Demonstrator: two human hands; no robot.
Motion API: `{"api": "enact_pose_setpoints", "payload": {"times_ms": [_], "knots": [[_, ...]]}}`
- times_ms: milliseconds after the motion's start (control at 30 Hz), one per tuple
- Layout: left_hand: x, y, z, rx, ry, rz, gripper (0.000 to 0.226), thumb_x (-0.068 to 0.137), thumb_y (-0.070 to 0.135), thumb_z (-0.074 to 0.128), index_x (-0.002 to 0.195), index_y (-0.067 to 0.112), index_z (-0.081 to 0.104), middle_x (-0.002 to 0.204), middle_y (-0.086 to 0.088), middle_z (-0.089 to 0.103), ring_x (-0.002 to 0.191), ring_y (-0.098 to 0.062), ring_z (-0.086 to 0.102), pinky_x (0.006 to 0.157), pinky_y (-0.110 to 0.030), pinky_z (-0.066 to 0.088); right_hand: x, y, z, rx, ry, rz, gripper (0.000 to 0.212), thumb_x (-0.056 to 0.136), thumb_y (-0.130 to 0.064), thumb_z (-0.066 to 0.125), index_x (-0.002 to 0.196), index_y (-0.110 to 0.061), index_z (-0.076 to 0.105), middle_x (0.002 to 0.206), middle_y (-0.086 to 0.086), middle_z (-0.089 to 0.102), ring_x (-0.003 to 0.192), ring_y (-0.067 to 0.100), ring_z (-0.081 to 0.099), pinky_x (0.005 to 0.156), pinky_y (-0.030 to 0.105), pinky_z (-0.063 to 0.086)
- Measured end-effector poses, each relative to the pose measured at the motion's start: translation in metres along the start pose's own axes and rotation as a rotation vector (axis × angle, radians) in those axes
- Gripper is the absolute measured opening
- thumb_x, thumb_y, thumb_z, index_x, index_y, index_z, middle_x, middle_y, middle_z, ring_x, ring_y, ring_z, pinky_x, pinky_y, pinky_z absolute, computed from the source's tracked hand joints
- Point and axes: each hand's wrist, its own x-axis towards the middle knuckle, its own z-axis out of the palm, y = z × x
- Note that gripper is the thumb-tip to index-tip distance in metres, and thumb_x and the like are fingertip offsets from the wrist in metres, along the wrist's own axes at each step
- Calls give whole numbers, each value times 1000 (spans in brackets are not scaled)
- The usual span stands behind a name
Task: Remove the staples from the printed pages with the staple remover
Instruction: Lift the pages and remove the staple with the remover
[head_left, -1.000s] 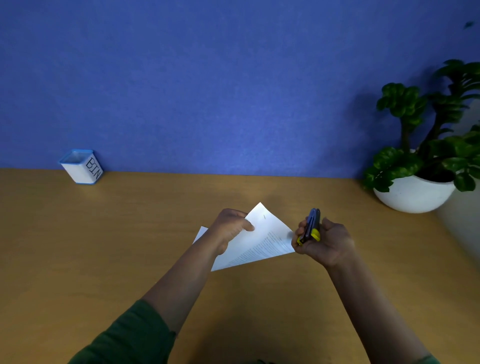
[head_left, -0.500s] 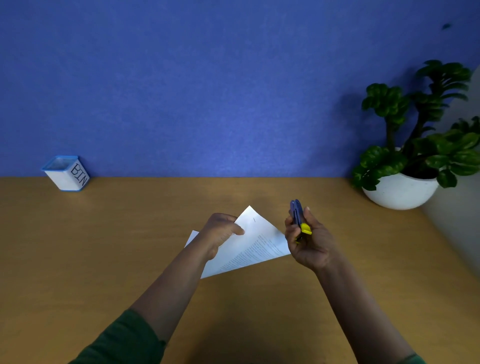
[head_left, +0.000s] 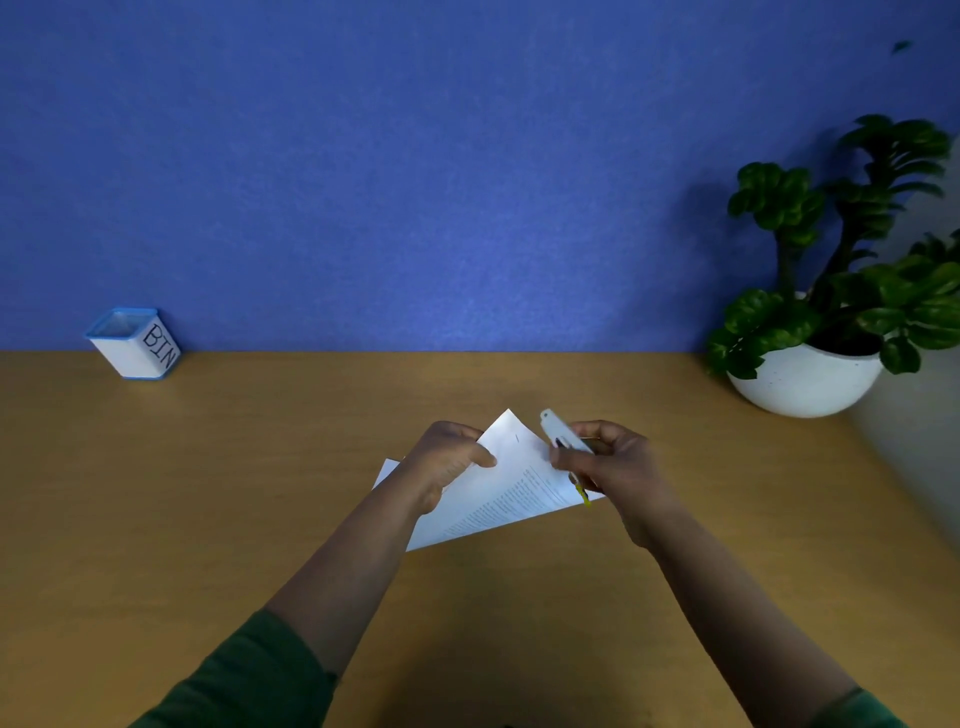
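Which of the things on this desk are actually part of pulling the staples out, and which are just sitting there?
In use:
- printed pages, held by the left hand
- staple remover, gripped in the right hand

Sitting by:
- white container marked BIN, far left by the wall; may be for staples, untouched now
- potted plant, far right
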Motion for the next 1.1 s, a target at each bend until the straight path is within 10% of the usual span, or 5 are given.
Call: {"api": "enact_pose_setpoints", "payload": {"times_ms": [367, 1100], "knots": [[-2, 7, -4, 52, -62, 28, 18, 76, 0, 64, 88, 9, 74, 82, -7, 69, 69, -23, 60, 61, -23, 43, 6, -5, 5, -892, 82, -384, 26, 77, -18, 65, 94, -36, 72, 89, -14, 72, 76, 11, 63, 61, 27, 48], [3, 3, 5, 19, -83, 193, 28, 76, -4, 68, 102, 8, 72, 85, -2, 71, 70, -7, 64, 57, -13, 49, 10, -15, 3, -1072, 8, -568, 26, 80, -19, 64, 96, -38, 71, 97, -16, 72, 84, 11, 65, 62, 25, 47]]}}
